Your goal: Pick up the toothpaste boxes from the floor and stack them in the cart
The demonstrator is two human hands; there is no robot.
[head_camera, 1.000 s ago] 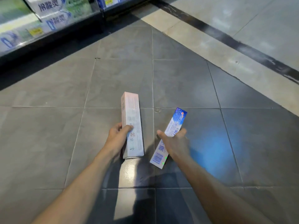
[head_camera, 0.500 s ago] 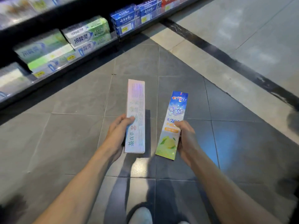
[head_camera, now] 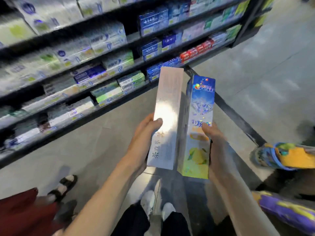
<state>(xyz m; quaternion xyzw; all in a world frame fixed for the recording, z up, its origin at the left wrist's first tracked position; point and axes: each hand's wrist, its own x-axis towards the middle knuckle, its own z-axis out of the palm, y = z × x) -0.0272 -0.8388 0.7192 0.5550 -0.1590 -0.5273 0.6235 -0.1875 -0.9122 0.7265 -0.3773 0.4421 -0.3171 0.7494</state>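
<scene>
Nearest to us, at 6 o'clock, our own white shoes (head_camera: 157,204) and dark trouser legs stand on the grey tiled floor (head_camera: 95,143); at 8 o'clock a stranger's black sandal (head_camera: 64,185) and a red garment. Just above, at centre frame, our left hand (head_camera: 142,140) grips the pale pearlescent white cardboard toothpaste box (head_camera: 167,116), thumb curled over its front face near the lower third; our right hand (head_camera: 215,145) grips the blue-and-yellow glossy cardboard toothpaste box with lemon artwork (head_camera: 200,126), thumb on its front at a similar height. The two boxes run side by side, long edges touching or nearly so, far ends pointing to 12 o'clock, both well off the floor. At 3 to 4 o'clock, bright orange-blue and purple-yellow packets (head_camera: 288,157) show blurred; we judge they may lie in the cart, but no cart frame is distinguishable. Risk: each box is held near one end with most of its length overhanging, so a quick swing toward 3 o'clock could let one pivot and slip; the glossy faces look slick. The frame is motion-smeared, so placement would be aimed poorly. Bystander feet are near. Farthest, from 9 to 1 o'clock, dark store shelves (head_camera: 109,68) carry rows of boxed toothpaste.
</scene>
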